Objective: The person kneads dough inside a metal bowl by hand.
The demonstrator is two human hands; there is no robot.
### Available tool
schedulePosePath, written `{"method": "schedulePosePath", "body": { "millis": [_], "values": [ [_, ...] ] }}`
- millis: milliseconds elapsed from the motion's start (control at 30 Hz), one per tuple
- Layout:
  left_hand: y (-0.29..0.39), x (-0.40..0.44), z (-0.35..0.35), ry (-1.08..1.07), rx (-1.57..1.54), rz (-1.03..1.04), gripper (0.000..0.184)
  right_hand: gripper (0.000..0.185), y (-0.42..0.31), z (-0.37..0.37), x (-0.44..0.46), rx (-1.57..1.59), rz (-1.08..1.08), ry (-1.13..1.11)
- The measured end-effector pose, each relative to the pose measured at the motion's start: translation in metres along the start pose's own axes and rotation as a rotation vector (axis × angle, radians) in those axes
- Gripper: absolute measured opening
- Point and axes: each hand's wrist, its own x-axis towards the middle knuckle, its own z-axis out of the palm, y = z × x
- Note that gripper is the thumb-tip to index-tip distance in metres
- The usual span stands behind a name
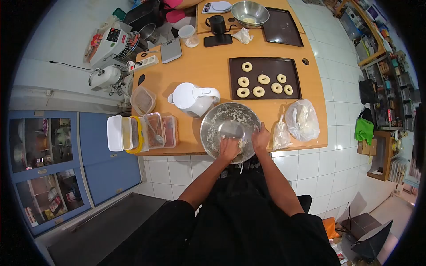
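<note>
A steel mixing bowl [207, 125] stands at the table's front edge, its inner wall smeared with sticky dough. My left hand [230, 148] reaches down inside it, fingers curled against a lump of dough [240, 144] that the hand mostly hides. With its fingers closed round the right rim, my right hand [261, 138] grips the bowl. A white electric kettle [191, 98] is just behind the bowl to the left. On the right lie a small bag of pale contents [282, 134] and a larger plastic bag with dough inside [302, 119].
A dark baking tray [266, 67] holds several dough rings. Plastic containers [153, 129] line the front left. Farther back are a grey scale [171, 51], a phone [218, 40], a black gooseneck kettle [216, 25], another steel bowl [250, 13] and a second tray [282, 27]. Another person's arm [188, 3] shows at the top.
</note>
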Motion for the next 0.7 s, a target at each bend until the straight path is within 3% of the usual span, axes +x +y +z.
{"method": "schedulePosePath", "body": {
  "millis": [100, 200, 400, 700],
  "values": [
    [0.0, 0.01, 0.004, 0.284, 0.043, 0.174, 0.017, 0.021, 0.001, -0.001, 0.0, 0.001, 0.022, -0.02],
    [-0.006, 0.023, 0.027, 0.126, -0.004, 0.034, 0.019, 0.021, -0.003, -0.001, 0.0, 0.015, 0.022, -0.023],
    [0.003, 0.034, 0.029, 0.191, 0.023, -0.114, 0.04, 0.019, -0.003, 0.005, 0.006, 0.042, 0.021, -0.05],
    [-0.01, 0.081, 0.045, 0.255, 0.05, -0.134, 0.045, 0.012, -0.008, -0.001, 0.011, 0.052, 0.001, -0.086]
  ]
}}
